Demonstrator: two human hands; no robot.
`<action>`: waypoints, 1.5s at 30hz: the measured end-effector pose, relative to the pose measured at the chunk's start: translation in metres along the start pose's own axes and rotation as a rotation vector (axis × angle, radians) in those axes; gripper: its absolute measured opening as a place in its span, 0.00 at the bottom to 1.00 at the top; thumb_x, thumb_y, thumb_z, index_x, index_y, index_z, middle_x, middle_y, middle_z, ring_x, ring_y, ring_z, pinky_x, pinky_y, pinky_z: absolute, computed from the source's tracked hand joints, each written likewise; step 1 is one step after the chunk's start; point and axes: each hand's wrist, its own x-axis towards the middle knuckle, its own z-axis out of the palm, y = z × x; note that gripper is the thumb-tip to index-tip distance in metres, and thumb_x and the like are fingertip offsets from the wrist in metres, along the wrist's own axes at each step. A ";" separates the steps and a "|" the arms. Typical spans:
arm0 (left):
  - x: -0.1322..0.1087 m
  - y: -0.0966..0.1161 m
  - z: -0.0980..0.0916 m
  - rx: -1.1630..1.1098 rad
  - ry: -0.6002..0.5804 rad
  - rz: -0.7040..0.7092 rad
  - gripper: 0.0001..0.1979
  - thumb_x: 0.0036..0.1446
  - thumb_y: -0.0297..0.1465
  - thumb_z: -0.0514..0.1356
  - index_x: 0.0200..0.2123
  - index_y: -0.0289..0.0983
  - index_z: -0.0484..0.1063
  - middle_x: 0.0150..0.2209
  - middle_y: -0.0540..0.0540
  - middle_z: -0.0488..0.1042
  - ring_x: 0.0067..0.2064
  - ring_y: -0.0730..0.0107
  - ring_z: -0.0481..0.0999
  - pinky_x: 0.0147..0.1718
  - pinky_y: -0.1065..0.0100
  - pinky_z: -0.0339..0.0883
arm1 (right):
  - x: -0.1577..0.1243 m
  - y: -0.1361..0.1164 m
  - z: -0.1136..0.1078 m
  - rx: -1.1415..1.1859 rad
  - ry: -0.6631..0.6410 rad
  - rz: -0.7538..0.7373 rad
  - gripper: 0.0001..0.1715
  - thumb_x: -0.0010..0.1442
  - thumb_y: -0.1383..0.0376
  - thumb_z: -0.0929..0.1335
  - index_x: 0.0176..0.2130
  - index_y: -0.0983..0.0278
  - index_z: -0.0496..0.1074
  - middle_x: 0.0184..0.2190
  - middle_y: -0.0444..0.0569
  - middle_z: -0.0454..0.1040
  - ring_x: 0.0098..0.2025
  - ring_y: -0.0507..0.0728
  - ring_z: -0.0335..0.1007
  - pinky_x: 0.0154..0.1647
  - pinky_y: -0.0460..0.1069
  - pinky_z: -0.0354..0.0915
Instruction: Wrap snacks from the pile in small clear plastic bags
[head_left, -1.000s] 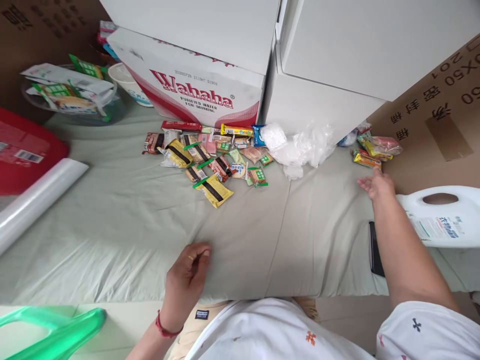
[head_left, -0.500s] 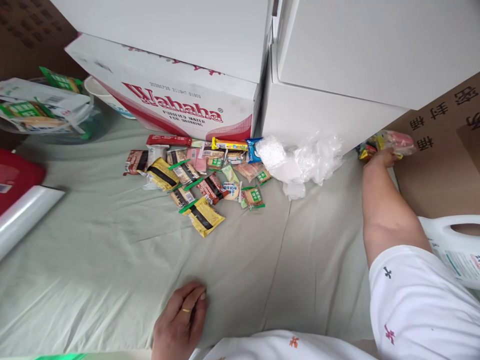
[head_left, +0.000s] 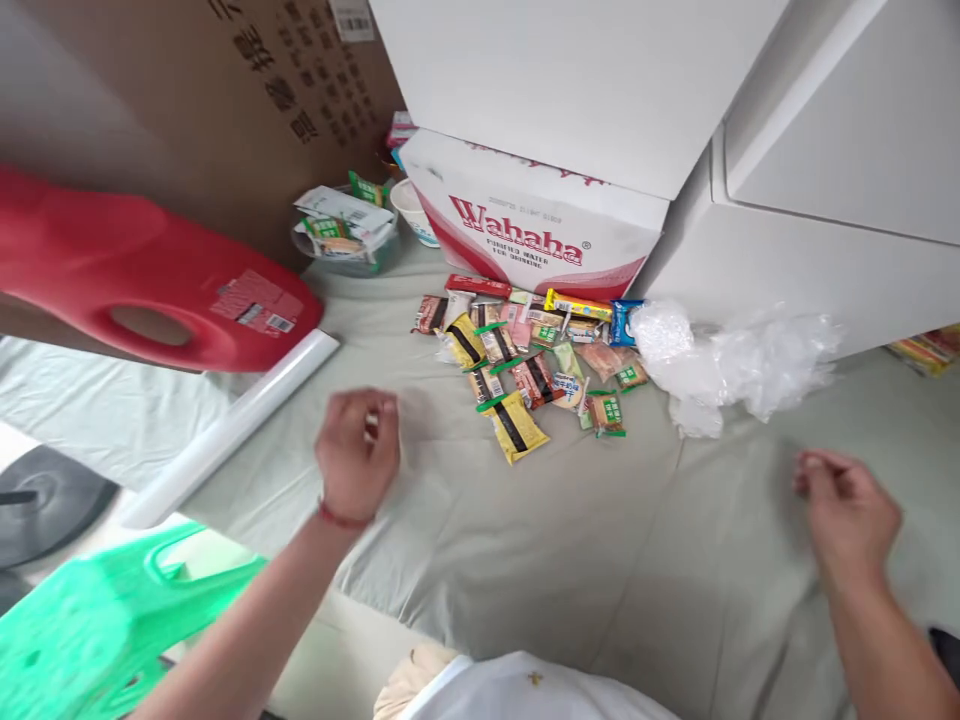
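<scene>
My left hand (head_left: pixel 356 455), a little blurred, is held above the cloth left of the snack packets, its fingers curled towards the thumb with nothing visible in them. On the right, my right hand (head_left: pixel 851 510) is over the cloth, fingers bent in and no object showing. Between them, near the carton, lies a loose group of wrapped snacks, including a yellow packet (head_left: pixel 519 428), a brown packet (head_left: pixel 536 380), a yellow bar (head_left: pixel 577 305) and a blue packet (head_left: pixel 624 322). Clear crumpled plastic bags (head_left: pixel 757 365) lie beside the group. More packets (head_left: pixel 930 350) show at the right edge.
A Wahaha carton (head_left: pixel 540 225) and white boxes (head_left: pixel 795 260) stand behind. At left are a red jug (head_left: pixel 187 270), a white roll (head_left: pixel 240 430), a clear tub with packets (head_left: pixel 356 250), a paper cup (head_left: pixel 414 210) and a green stool (head_left: pixel 97 610).
The view has turned left. My right hand has let go of the packets at the far right and come back over the cloth. My left hand has lifted and moved forward, leftward.
</scene>
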 end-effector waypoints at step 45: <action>0.062 0.153 0.050 -1.397 -0.181 -0.291 0.19 0.60 0.42 0.67 0.28 0.38 0.64 0.20 0.59 0.58 0.18 0.83 0.53 0.18 0.76 0.49 | -0.058 -0.022 0.007 -0.140 -0.041 -0.196 0.17 0.62 0.61 0.63 0.41 0.64 0.79 0.37 0.52 0.76 0.35 0.58 0.72 0.41 0.53 0.69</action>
